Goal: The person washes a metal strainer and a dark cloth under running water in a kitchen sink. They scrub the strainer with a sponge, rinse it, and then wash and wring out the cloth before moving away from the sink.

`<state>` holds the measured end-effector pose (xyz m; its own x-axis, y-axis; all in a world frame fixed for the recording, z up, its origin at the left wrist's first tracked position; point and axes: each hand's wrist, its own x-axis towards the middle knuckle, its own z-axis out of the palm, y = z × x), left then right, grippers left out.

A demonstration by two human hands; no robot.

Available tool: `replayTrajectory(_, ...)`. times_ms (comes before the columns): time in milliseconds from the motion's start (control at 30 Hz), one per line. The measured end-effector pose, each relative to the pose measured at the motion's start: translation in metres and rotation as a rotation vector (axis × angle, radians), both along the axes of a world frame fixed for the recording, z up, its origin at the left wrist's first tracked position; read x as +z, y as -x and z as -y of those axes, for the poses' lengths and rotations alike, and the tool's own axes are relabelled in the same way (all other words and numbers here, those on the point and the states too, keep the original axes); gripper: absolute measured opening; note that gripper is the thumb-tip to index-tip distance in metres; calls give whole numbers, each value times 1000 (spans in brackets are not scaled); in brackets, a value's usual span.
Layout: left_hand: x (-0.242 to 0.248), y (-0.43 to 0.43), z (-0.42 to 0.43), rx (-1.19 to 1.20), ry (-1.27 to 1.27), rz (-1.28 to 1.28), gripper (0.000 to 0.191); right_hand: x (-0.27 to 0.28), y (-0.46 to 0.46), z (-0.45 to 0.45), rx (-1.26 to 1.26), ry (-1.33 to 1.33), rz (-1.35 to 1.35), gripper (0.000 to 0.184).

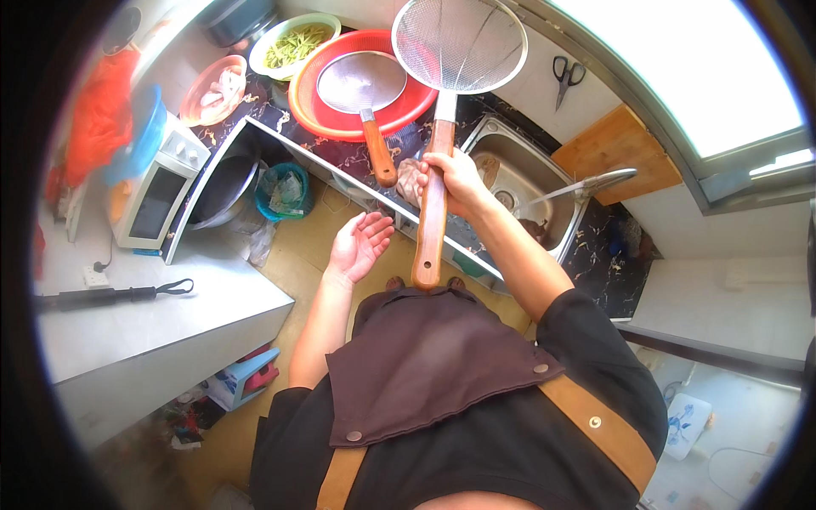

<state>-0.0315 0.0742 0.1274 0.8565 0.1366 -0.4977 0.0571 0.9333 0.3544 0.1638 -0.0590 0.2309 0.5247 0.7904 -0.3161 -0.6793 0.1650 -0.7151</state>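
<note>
My right hand (454, 182) grips the wooden handle of a large mesh strainer (460, 48), its round wire head raised above the counter by the window. Lower and to the left, my left hand (362, 247) is palm up with fingers apart, holding nothing. A smaller fine-mesh strainer (361, 81) with a wooden handle rests across a red plastic basket (299, 105). Behind my right hand, a crumpled pale cloth or bag (408, 182) lies at the counter's edge. Water runs from a faucet (602, 182) into the steel sink (570, 220).
Left of the basket stand a bowl of green strips in liquid (294, 48) and a pink basket with pale pieces (220, 89). A microwave (159, 191) stands farther left. Scissors (565, 80) hang on the wall above a wooden board (615, 156). A teal bin (284, 191) sits below the counter.
</note>
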Motion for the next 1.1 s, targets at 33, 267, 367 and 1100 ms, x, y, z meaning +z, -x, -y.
replayTrajectory(33,-4,7,0,15,-4,-14,36,12,12,-1,-49,14,12,9)
replayTrajectory(267,-14,10,-2,-29,-27,-39,29,58,29,14,-220,102,12,7)
replayTrajectory(367,-10,3,-8,-33,-57,-17,29,46,20,18,-240,53,69,8)
replayTrajectory(1100,-8,-17,-7,-71,-19,42,29,88,-11,84,-40,-242,-261,35)
